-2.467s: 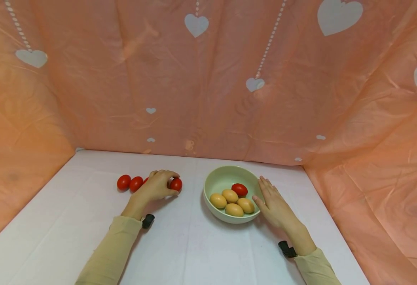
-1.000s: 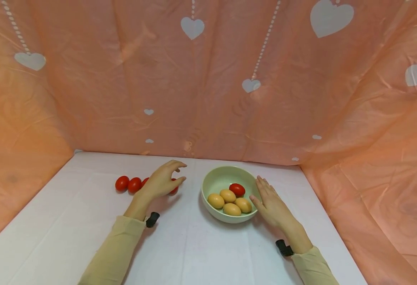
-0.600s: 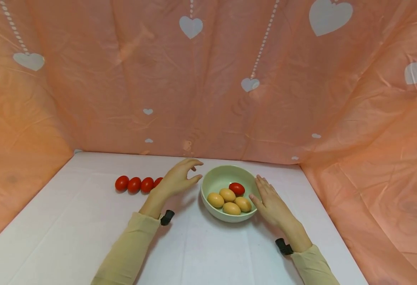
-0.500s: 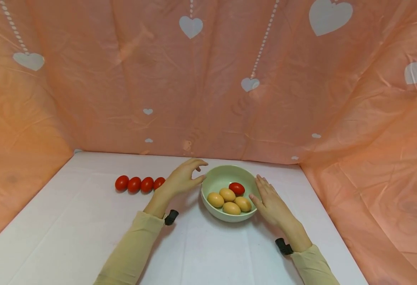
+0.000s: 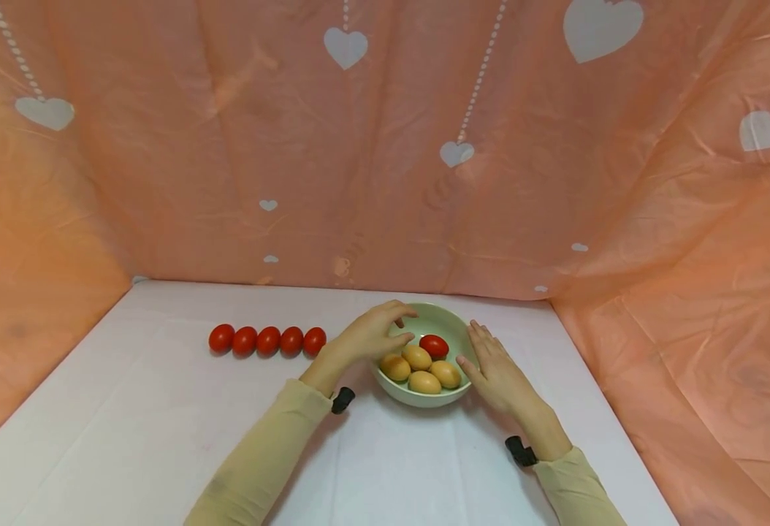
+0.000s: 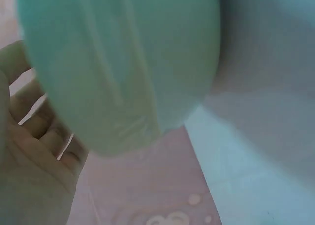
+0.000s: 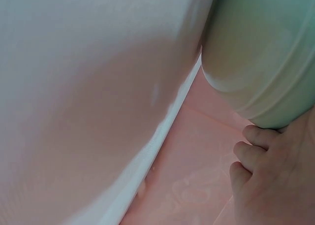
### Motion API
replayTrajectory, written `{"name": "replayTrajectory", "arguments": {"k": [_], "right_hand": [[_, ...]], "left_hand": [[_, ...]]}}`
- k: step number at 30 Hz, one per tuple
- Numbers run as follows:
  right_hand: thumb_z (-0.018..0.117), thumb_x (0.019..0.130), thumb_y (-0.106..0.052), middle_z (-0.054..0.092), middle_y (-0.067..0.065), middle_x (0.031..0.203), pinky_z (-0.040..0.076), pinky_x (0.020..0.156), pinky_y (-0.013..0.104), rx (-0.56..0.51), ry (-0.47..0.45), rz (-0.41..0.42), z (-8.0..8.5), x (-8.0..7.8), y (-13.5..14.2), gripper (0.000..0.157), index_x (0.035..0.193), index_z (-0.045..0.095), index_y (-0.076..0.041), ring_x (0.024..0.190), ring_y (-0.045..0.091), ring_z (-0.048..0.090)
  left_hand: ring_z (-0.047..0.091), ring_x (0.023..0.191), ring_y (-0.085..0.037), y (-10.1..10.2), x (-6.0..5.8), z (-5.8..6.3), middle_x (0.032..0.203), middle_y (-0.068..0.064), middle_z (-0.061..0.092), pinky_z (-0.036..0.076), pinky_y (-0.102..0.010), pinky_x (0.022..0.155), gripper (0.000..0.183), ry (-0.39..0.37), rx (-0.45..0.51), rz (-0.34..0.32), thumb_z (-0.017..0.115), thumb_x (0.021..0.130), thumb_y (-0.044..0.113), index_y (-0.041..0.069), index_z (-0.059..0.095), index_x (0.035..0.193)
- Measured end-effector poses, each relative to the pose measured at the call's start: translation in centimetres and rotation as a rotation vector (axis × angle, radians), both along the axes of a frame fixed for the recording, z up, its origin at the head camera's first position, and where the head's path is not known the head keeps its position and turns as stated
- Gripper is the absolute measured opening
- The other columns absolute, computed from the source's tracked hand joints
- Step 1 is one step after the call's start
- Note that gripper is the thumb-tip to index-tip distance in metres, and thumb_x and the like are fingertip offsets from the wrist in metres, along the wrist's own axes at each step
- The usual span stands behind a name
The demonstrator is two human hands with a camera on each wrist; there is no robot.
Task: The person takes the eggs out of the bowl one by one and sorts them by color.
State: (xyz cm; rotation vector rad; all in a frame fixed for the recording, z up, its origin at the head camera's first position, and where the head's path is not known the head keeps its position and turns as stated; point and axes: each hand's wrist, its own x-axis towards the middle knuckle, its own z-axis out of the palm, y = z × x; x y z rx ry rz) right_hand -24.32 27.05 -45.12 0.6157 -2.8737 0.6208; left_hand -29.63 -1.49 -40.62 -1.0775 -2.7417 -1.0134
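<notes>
A pale green bowl (image 5: 424, 400) stands on the table in the head view. In it lie several tan eggs (image 5: 424, 382) and one red egg (image 5: 434, 346). My left hand (image 5: 373, 332) is over the bowl's left rim, its fingers loosely bent and nothing between them. The left wrist view shows the fingers beside the bowl's outer wall (image 6: 123, 72). Against the right side of the bowl rests my right hand (image 5: 500, 376), fingers extended; the right wrist view has its fingertips at the wall. Left of the bowl, several red eggs (image 5: 268, 341) form a row.
A white cloth (image 5: 161, 431) covers the table. Orange curtains (image 5: 385, 183) with pale hearts rise behind it and along both sides. A small black wrist camera (image 5: 342, 400) sits on the left wrist, another black camera (image 5: 521, 451) on the right.
My left hand has let go of the rightmost red egg in the row and moved right to the bowl, uncovering the row. The right hand stays at the bowl.
</notes>
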Motion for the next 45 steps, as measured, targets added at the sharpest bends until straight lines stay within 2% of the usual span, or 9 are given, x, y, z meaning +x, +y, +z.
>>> {"name": "replayTrajectory", "arguments": {"k": [7,12,17,28,36,45], "right_hand": [[0.045,0.111,-0.042,0.02,0.022,0.17,0.016,0.126,0.059,-0.002,-0.01,-0.001,0.0,0.3,0.0,0.073,0.161,0.024,0.008,0.156,0.043,0.019],[0.044,0.111,-0.044,0.019,0.021,0.17,0.016,0.126,0.059,-0.001,-0.017,-0.002,-0.1,0.3,0.0,0.074,0.161,0.023,0.007,0.157,0.042,0.017],[0.043,0.111,-0.044,0.019,0.02,0.171,0.016,0.126,0.059,-0.001,-0.014,0.002,-0.1,0.3,0.0,0.074,0.161,0.024,0.007,0.157,0.042,0.017],[0.044,0.111,-0.043,0.019,0.021,0.171,0.016,0.126,0.058,0.001,-0.01,0.006,0.0,0.3,0.0,0.073,0.161,0.024,0.007,0.157,0.042,0.017],[0.044,0.111,-0.042,0.02,0.022,0.17,0.016,0.125,0.059,-0.002,0.003,0.01,0.3,0.2,-0.1,0.072,0.16,0.024,0.008,0.156,0.043,0.018],[0.044,0.111,-0.042,0.02,0.022,0.17,0.016,0.125,0.059,-0.008,-0.002,0.011,0.2,0.2,0.0,0.072,0.16,0.025,0.008,0.156,0.043,0.019]], "left_hand": [[0.063,0.11,-0.017,2.1,-0.4,-0.5,0.143,-0.004,0.06,0.055,-0.034,0.092,0.041,0.03,-0.154,-0.036,0.07,0.101,0.024,0.011,0.063,0.139],[0.065,0.108,-0.017,3.1,-0.8,-0.5,0.138,-0.004,0.063,0.053,-0.033,0.095,0.041,0.056,-0.244,-0.06,0.069,0.101,0.026,0.011,0.064,0.139],[0.066,0.109,-0.017,3.8,-1.4,-0.6,0.138,-0.003,0.062,0.054,-0.031,0.094,0.043,0.05,-0.325,-0.086,0.068,0.102,0.029,0.012,0.063,0.141],[0.064,0.12,-0.02,5.1,-2.1,-1.1,0.134,-0.002,0.062,0.053,-0.038,0.101,0.046,0.07,-0.448,-0.087,0.069,0.101,0.034,0.016,0.063,0.143],[0.063,0.123,-0.021,5.8,-2.5,-0.9,0.139,-0.003,0.061,0.053,-0.039,0.102,0.044,0.072,-0.482,-0.092,0.067,0.102,0.033,0.017,0.063,0.144],[0.061,0.124,-0.021,6.5,-2.9,-1.4,0.139,-0.006,0.061,0.05,-0.036,0.106,0.043,0.022,-0.401,-0.111,0.071,0.101,0.033,0.012,0.064,0.138]]}}
